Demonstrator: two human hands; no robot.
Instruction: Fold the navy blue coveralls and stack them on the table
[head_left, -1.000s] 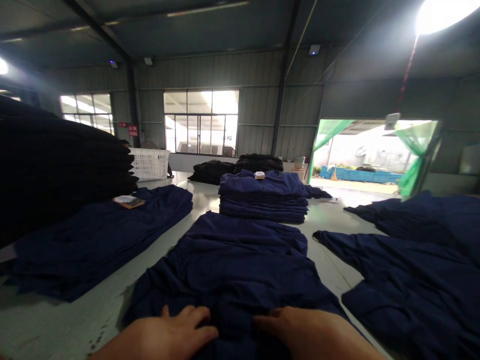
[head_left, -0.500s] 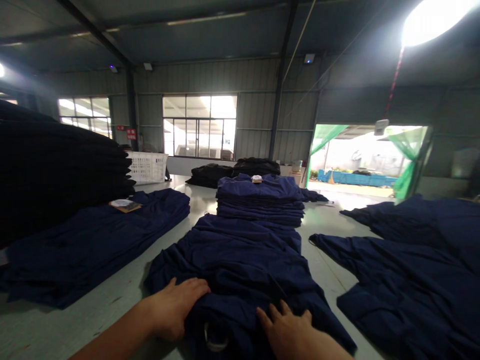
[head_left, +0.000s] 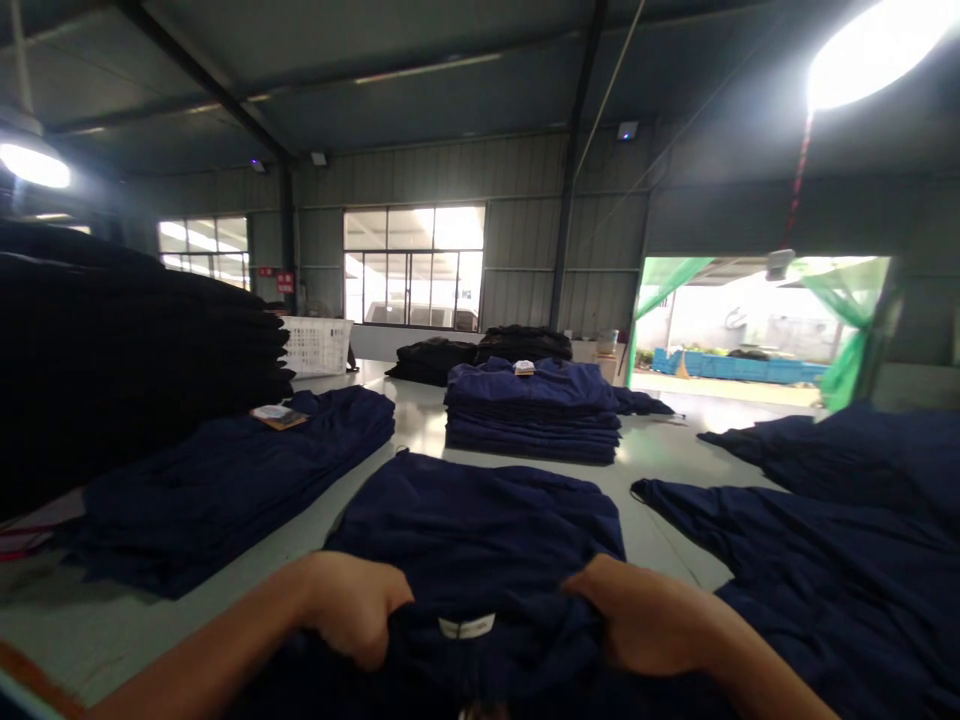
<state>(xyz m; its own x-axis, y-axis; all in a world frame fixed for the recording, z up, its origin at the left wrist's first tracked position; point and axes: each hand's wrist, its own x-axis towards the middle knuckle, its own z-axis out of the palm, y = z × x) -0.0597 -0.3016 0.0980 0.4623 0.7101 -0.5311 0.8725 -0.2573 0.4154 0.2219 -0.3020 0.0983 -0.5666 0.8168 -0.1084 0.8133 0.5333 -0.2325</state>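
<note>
A navy blue garment lies spread on the table in front of me, with a white label at its neck. My left hand is closed on the cloth to the left of the label. On the other side, my right hand grips the garment too, its fingers partly hidden by the fabric. Both fists hold the near part a little bunched. Just beyond lies a stack of folded navy garments with a small tag on top.
Folded navy garments with a card lie left, beside a tall pile of black garments. More navy garments spread over the right side. A white basket and black stacks stand farther back on the pale table.
Both hands went from lying flat on the garment to gripping it at either side of the neck. The garment's near part has shifted and its white label now shows.
</note>
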